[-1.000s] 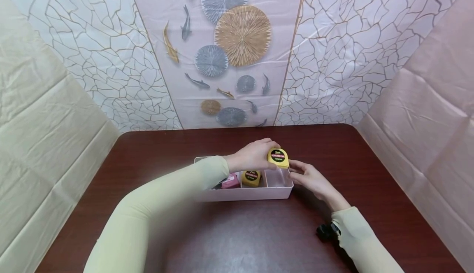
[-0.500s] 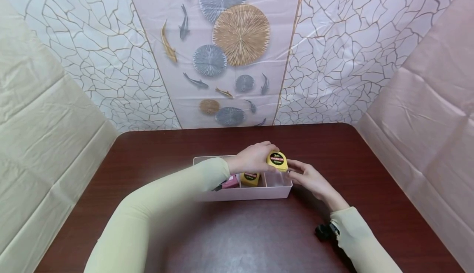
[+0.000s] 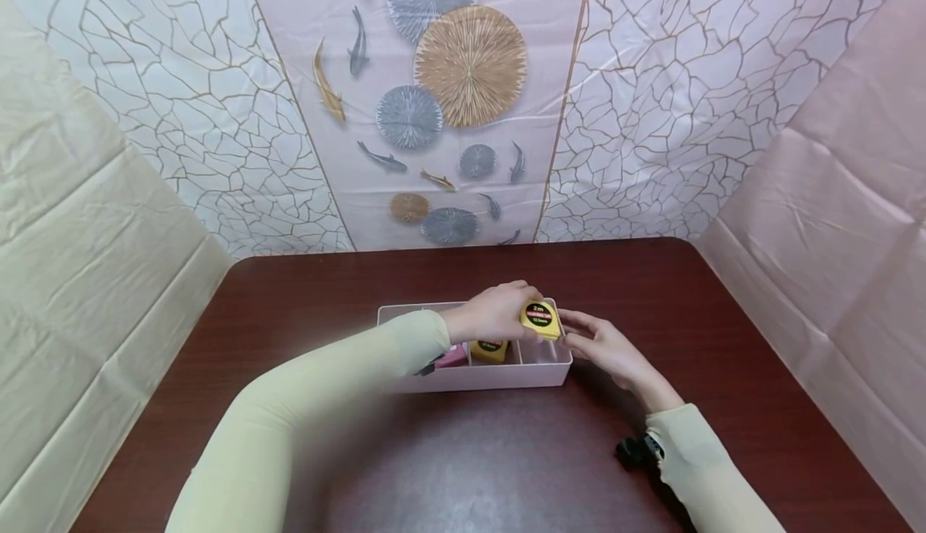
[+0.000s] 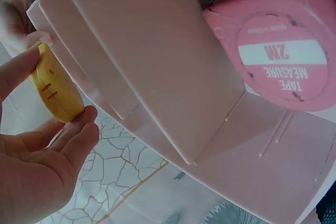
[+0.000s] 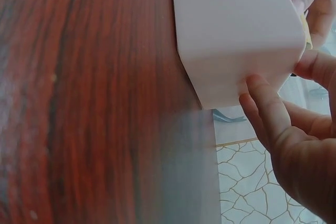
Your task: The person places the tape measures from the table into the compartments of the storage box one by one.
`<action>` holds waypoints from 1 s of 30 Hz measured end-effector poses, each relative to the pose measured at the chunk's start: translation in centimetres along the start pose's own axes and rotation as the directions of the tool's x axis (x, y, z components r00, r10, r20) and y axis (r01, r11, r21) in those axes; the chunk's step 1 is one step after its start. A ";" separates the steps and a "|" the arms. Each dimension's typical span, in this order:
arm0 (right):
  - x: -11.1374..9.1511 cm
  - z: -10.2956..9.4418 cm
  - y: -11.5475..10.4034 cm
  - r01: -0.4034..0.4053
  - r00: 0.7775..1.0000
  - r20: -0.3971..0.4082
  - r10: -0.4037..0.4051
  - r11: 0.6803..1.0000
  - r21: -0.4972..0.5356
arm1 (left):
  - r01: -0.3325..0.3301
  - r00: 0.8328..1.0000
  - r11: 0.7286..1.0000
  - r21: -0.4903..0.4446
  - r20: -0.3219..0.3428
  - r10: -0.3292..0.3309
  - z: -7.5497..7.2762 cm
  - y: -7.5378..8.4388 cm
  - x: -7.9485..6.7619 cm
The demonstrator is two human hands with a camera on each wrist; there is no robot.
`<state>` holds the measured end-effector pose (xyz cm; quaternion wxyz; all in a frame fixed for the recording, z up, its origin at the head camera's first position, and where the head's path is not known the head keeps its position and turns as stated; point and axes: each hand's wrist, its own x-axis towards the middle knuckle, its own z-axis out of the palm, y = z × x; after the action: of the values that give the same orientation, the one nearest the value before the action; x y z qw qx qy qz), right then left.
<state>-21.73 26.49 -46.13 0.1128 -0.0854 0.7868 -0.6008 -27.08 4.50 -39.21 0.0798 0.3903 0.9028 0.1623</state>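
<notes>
My left hand (image 3: 499,313) pinches a yellow tape measure (image 3: 540,319) between thumb and fingers, over the right-end compartment of a pale pink divided box (image 3: 492,379). In the left wrist view this tape measure (image 4: 56,85) shows edge-on beside the box rim. My right hand (image 3: 611,354) holds the box's right end; in the right wrist view its fingertips (image 5: 257,85) lie on the outer wall and the thumb reaches the rim. A second yellow tape measure (image 3: 489,350) sits in the box's middle part. Left of it lies a pink tape measure (image 3: 452,355), partly hidden by the left wrist.
The box stands on a dark red-brown wooden table (image 3: 463,453). Behind the table hangs a patterned cloth (image 3: 470,155), with plain cloth walls on both sides. A black device (image 3: 632,453) sits at the right wrist. The left forearm covers much of the box's left part.
My left hand has lowered the yellow tape measure slightly toward the right-end compartment. The right hand stays at the box's end, and the box has not visibly moved.
</notes>
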 end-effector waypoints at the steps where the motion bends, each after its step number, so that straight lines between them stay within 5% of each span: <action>1: 0.0 0.0 0.0 0.002 1.000 -0.001 -0.002 1.000 0.004 | 0.001 1.000 1.000 0.002 0.005 -0.001 0.0 0.0 0.0; 30: 0.0 -0.1 0.1 -0.001 1.000 0.003 0.001 1.000 0.008 | 0.004 1.000 1.000 0.011 0.018 -0.005 0.1 0.2 0.1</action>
<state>-21.72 26.59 -46.24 0.1145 -0.0856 0.7842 -0.6038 -27.01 4.72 -39.26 0.0863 0.3902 0.9037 0.1538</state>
